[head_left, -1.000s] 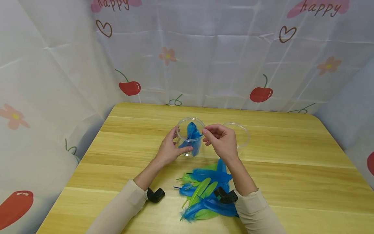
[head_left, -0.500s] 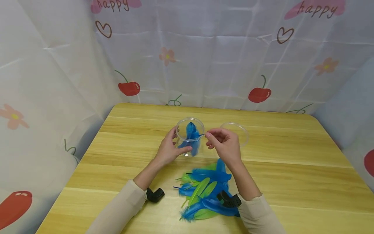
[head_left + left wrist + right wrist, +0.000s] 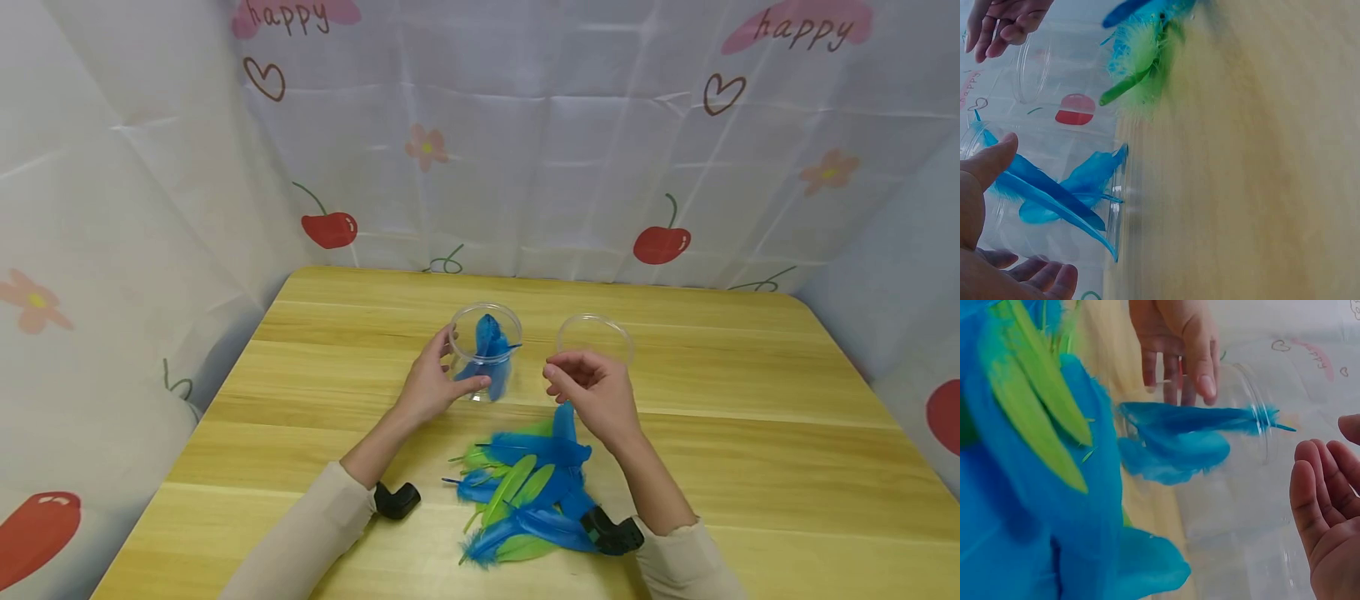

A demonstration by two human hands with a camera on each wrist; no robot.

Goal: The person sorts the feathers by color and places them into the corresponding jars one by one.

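Observation:
A clear plastic jar (image 3: 491, 321) stands on the wooden table (image 3: 750, 433) with blue feathers (image 3: 489, 343) inside it. My left hand (image 3: 463, 360) grips the jar from its left side, thumb in front and fingers behind. In the right wrist view the same jar (image 3: 1235, 456) shows the blue feathers (image 3: 1185, 434) and my left hand's fingers (image 3: 1179, 350) behind it. My right hand (image 3: 562, 377) hovers to the right of the jar, fingers relaxed and holding nothing. A loose pile of blue and green feathers (image 3: 528, 492) lies near me, between my forearms.
A second clear jar (image 3: 595, 335) stands just beyond my right hand, with nothing in it. Cloth walls printed with cherries enclose the table on the left, back and right. Black wrist camera mounts (image 3: 397, 498) sit by my sleeves.
My right hand has let go of the blue feather at the jar's mouth and drawn back to the right and toward me. The left hand and jar have stayed put.

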